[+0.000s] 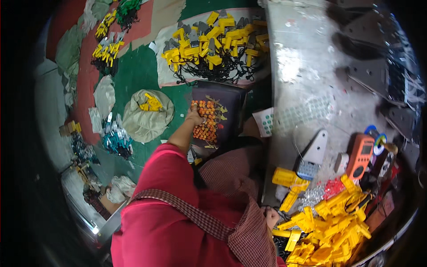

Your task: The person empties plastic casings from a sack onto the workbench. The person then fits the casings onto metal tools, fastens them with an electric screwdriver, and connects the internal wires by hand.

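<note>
Your left hand [195,117] touches the orange pieces [207,128], which spread toward its 3 o'clock on a dark surface [233,99]; its grip cannot be told. Your right hand [272,217], its hold unclear, has yellow parts [330,238] on the desk [291,95] at its 4 o'clock.

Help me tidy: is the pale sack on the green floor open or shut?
Open: the sack gapes, showing yellow pieces inside.
</note>
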A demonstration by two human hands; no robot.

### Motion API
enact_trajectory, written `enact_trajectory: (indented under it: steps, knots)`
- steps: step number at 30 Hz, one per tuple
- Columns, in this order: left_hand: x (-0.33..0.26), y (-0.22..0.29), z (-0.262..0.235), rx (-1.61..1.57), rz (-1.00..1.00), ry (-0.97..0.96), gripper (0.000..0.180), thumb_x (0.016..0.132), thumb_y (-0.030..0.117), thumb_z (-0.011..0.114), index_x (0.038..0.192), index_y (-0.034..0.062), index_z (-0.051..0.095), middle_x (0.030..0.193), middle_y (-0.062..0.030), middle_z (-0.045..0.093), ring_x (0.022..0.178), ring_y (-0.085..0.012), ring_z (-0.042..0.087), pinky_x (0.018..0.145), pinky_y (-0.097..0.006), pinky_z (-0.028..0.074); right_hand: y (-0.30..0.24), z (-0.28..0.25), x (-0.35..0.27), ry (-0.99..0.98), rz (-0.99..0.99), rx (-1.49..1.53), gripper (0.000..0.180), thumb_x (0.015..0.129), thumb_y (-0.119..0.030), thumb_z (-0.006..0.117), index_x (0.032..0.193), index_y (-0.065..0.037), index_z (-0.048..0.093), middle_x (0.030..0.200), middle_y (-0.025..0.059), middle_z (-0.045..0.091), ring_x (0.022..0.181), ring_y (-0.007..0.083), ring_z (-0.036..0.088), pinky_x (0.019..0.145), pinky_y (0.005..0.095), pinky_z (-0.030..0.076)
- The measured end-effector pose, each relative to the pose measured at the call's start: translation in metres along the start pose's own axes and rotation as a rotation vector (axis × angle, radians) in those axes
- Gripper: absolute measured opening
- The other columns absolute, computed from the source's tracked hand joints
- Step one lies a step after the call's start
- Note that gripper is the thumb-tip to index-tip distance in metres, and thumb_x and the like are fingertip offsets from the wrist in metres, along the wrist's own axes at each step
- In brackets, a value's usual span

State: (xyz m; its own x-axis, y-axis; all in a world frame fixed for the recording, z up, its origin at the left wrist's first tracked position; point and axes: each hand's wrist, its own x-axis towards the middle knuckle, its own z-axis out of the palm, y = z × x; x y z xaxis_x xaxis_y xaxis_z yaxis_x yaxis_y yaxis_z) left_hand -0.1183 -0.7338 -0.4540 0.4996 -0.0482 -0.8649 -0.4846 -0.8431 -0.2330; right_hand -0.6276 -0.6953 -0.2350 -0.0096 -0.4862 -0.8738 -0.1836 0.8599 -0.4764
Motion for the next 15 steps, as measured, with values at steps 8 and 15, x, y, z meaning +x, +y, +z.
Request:
enact_trajectory:
  steps: [8, 15]
  knots:
    - [-0.043, 0.058, 0.059, -0.339, 0.01, 0.313, 0.108, 0.068, 0.035, 0.079, 0.149, 0.0103, 0.012, 0.14, -0.0247, 0.029, 0.125, -0.0411, 0.04, 0.106, -0.041, 0.035, 0.032, -0.012, 0.002, 0.052, -0.016, 0.078, 0.03, 0.094, -0.014, 0.055, 0.074, 0.004, 0.068, 0.067, 0.0066, 0.066, 0.054, 0.011, 0.056, 0.051, 0.0258, 0.044]
    - [-0.075, 0.071, 0.078, -0.18, 0.312, 0.372, 0.098, 0.068, 0.021, 0.077, 0.148, 0.0099, 0.021, 0.136, -0.0207, 0.036, 0.118, -0.0387, 0.045, 0.095, -0.047, 0.043, 0.051, -0.031, 0.005, -0.098, -0.077, 0.136, 0.032, 0.095, -0.012, 0.052, 0.071, 0.005, 0.066, 0.065, 0.0076, 0.065, 0.053, 0.0102, 0.055, 0.051, 0.0259, 0.044]
